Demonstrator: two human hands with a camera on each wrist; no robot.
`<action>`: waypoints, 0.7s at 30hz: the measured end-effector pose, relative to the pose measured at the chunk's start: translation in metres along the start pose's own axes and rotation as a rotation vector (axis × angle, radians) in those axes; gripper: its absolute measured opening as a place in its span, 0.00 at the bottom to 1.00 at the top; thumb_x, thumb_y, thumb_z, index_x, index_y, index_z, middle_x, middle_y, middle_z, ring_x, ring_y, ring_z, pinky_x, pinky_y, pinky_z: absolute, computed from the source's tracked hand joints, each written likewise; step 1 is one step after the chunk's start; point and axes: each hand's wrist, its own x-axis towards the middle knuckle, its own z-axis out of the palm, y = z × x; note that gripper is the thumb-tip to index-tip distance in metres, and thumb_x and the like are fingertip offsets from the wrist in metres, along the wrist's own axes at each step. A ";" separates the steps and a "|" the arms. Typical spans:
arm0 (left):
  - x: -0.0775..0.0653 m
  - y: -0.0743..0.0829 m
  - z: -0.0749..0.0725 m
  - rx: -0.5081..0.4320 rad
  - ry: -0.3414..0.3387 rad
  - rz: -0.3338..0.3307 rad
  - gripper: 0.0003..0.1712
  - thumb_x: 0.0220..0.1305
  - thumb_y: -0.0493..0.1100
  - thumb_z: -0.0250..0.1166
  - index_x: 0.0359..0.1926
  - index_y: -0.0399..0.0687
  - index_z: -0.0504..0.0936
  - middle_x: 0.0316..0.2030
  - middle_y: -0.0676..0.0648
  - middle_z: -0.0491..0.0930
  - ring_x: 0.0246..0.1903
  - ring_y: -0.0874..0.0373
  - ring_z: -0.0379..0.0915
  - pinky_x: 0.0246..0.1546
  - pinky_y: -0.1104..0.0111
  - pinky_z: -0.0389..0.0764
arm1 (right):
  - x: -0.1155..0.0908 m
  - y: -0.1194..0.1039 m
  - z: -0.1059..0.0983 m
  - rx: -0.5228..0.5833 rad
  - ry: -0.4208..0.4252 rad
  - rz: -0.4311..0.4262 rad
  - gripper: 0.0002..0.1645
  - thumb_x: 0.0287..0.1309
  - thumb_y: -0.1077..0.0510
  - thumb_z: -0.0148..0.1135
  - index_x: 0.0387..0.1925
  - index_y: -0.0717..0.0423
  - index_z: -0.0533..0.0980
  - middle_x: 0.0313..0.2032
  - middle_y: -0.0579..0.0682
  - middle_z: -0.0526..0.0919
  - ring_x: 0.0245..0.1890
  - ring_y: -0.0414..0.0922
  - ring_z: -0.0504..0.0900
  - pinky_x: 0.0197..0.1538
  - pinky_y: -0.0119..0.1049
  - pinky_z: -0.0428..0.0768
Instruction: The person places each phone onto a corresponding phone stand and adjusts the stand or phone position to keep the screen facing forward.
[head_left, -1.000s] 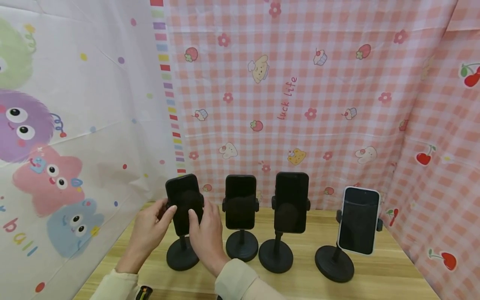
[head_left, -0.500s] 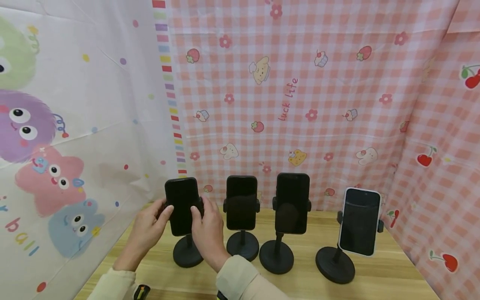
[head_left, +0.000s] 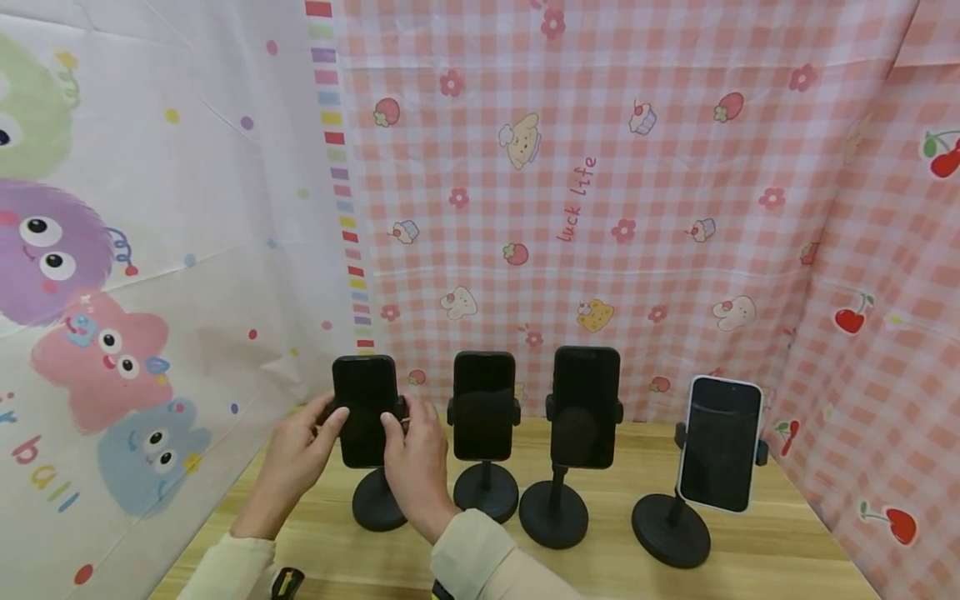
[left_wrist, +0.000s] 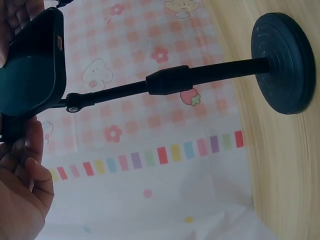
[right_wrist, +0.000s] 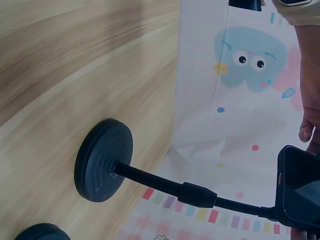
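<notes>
A black smartphone (head_left: 366, 383) sits upright in a phone stand at the far left of the row. My left hand (head_left: 294, 450) grips its left side, thumb on the front edge and fingers behind. On the opposite side my right hand (head_left: 417, 467) holds the phone and the holder's side clamp, thumb on the front. Below, the stand's round black base (left_wrist: 285, 62) rests on the table, joined to the phone by a thin pole (left_wrist: 220, 72) with a collar. The right wrist view shows the phone's bottom edge facing the camera. Fingers behind the phone are mostly hidden.
Two more black phones, a middle one (head_left: 483, 408) and a taller one (head_left: 584, 408), stand on matching stands to the right. A white-edged phone (head_left: 718, 442) leans on a stand at the far right. Patterned cloths (head_left: 480, 167) enclose the wooden table (head_left: 795, 542).
The held phone has turned from a leftward lean to nearly upright. Its stand base has shifted a little to the right and back. Both hands keep their hold; the other stands stay put.
</notes>
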 end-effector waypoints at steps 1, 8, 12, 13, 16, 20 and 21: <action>0.000 0.000 0.001 0.003 0.006 0.002 0.14 0.71 0.38 0.61 0.52 0.34 0.82 0.28 0.49 0.79 0.25 0.61 0.69 0.27 0.67 0.73 | 0.000 0.000 0.000 -0.005 0.003 -0.003 0.18 0.71 0.54 0.58 0.58 0.56 0.75 0.43 0.45 0.76 0.41 0.41 0.78 0.45 0.37 0.79; 0.001 0.001 0.004 0.015 0.040 0.015 0.15 0.70 0.37 0.63 0.53 0.33 0.82 0.32 0.44 0.83 0.25 0.59 0.69 0.25 0.67 0.72 | 0.003 0.001 0.000 -0.042 0.031 -0.027 0.18 0.70 0.55 0.59 0.57 0.56 0.75 0.42 0.47 0.76 0.40 0.43 0.80 0.44 0.38 0.80; 0.002 0.000 0.006 0.014 0.050 0.020 0.15 0.69 0.37 0.63 0.54 0.34 0.82 0.34 0.42 0.85 0.26 0.58 0.70 0.26 0.67 0.73 | 0.003 0.001 -0.001 -0.046 0.034 -0.033 0.19 0.70 0.55 0.60 0.58 0.57 0.76 0.42 0.48 0.76 0.40 0.43 0.80 0.43 0.38 0.80; 0.002 0.000 0.007 0.016 0.050 0.020 0.15 0.69 0.37 0.63 0.54 0.34 0.82 0.34 0.42 0.85 0.26 0.58 0.71 0.26 0.67 0.73 | 0.003 0.001 0.000 -0.044 0.033 -0.032 0.19 0.70 0.55 0.59 0.58 0.57 0.75 0.43 0.48 0.76 0.40 0.43 0.80 0.43 0.37 0.80; 0.003 -0.002 0.007 0.023 0.052 0.020 0.15 0.69 0.37 0.63 0.54 0.33 0.82 0.34 0.41 0.85 0.26 0.56 0.72 0.27 0.66 0.75 | 0.003 0.001 0.000 -0.034 0.028 -0.021 0.20 0.70 0.54 0.59 0.59 0.57 0.75 0.44 0.48 0.76 0.40 0.43 0.80 0.43 0.36 0.80; 0.003 -0.003 0.006 0.026 0.044 0.005 0.18 0.70 0.37 0.62 0.56 0.29 0.80 0.37 0.37 0.84 0.28 0.53 0.74 0.29 0.63 0.77 | 0.003 0.001 0.001 -0.024 0.024 -0.021 0.20 0.70 0.54 0.59 0.58 0.57 0.75 0.44 0.48 0.76 0.39 0.42 0.80 0.42 0.35 0.81; 0.003 -0.003 0.006 0.026 0.040 0.001 0.19 0.71 0.37 0.62 0.56 0.28 0.79 0.37 0.37 0.84 0.28 0.53 0.75 0.29 0.63 0.77 | 0.003 0.001 0.001 -0.020 0.022 -0.017 0.19 0.70 0.54 0.59 0.58 0.57 0.75 0.44 0.47 0.76 0.39 0.42 0.80 0.41 0.34 0.81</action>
